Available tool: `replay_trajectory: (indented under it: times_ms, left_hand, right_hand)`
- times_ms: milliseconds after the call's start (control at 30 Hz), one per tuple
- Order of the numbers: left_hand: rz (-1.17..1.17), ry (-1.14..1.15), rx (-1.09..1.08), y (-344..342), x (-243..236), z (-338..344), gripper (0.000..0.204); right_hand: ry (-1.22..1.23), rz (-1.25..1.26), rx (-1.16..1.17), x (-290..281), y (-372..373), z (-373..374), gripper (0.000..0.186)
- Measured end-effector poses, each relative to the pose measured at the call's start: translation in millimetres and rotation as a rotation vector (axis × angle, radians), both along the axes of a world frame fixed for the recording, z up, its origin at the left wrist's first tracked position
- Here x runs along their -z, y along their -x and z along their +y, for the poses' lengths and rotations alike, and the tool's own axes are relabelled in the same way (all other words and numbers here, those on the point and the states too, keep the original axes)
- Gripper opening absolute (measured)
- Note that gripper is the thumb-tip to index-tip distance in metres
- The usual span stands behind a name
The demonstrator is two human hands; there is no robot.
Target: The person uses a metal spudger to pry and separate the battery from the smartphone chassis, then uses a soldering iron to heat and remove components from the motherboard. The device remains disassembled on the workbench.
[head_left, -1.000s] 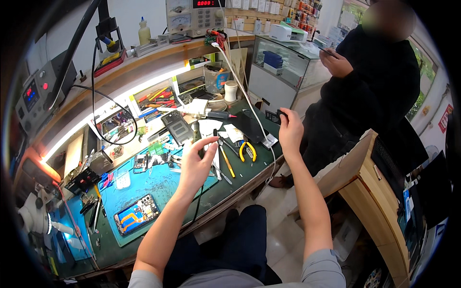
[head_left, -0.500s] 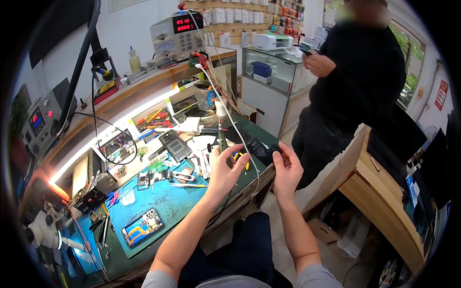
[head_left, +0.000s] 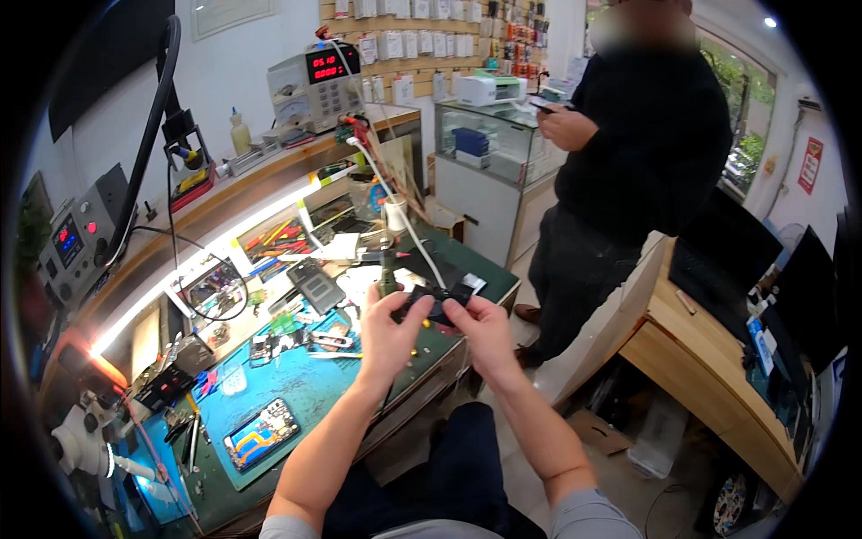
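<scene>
Above the near right edge of the workbench, my left hand (head_left: 388, 337) and my right hand (head_left: 488, 334) grip a small black flat piece (head_left: 439, 311) between them. Both thumbs lie on its upper face, and the fingers behind it are mostly hidden; its exact kind is not clear. A dark green tool handle (head_left: 388, 269) stands just beyond my left fingers. An opened phone (head_left: 261, 435) with a blue and orange inside lies on the blue work mat (head_left: 310, 395), well left of my hands. A grey phone back panel (head_left: 316, 286) rests farther back.
Tweezers, phone parts and tools crowd the bench. A white cable (head_left: 395, 199) hangs down toward my hands. At the back stand a power supply (head_left: 314, 85) and a bottle (head_left: 240, 133). Another person (head_left: 637, 144) stands beyond, holding a phone. A wooden desk (head_left: 700, 359) is at right.
My right hand has moved left with the black piece, and my left hand, open before, has closed on it too. The view has shifted slightly.
</scene>
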State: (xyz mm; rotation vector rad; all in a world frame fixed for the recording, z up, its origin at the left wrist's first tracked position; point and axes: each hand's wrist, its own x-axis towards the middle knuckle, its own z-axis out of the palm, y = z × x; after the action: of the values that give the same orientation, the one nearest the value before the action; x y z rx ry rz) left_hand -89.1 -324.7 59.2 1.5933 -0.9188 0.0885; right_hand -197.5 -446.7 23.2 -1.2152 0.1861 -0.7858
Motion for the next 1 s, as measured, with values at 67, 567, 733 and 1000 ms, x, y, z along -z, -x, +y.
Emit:
replay_trajectory:
  times_ms: [67, 567, 733, 1000]
  left_hand:
    - [0.323, 0.080, 0.148, -2, -2, -3, 0.028]
    - [0.146, 0.000, 0.018, -10, 8, 29, 0.032]
    - [0.278, 0.059, 0.036, -14, 19, 82, 0.022]
    - [0.297, 0.062, 0.058, 2, 31, 139, 0.022]
  right_hand:
    - [0.117, 0.015, 0.118, -1, -3, 1, 0.020]
    - [0.022, -0.077, 0.445, -8, 12, -20, 0.020]
    - [-0.088, 0.026, 0.393, -9, 34, -111, 0.013]
    - [0.136, 0.074, 0.484, -80, 22, -108, 0.028]
